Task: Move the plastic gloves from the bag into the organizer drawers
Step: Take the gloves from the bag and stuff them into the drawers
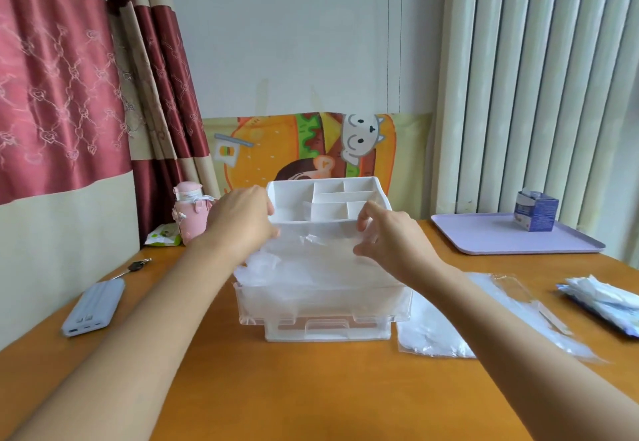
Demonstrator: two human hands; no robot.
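While left grip point(238, 219) and right grip point(394, 236) pinch the plastic gloves point(311, 260), gloves between them, over open drawer point(311, 309).

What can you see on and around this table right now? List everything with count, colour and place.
organizer: one, white, table centre
drawer: one, clear, pulled out at the organizer's front
plastic gloves: a bunch, clear, over the drawer
bag: one, clear, flat, right of the organizer
power bank: one, grey-blue, table left
keys: one bunch, dark, behind the power bank
bottle: one, pink, back left
packet: one, green and white, beside the bottle
tray: one, lilac, back right
carton: one, blue, on the tray
pack: one, white and blue, right edge
table: one, orange-brown
hands: two, bare; left hand and right hand pinch the plastic gloves
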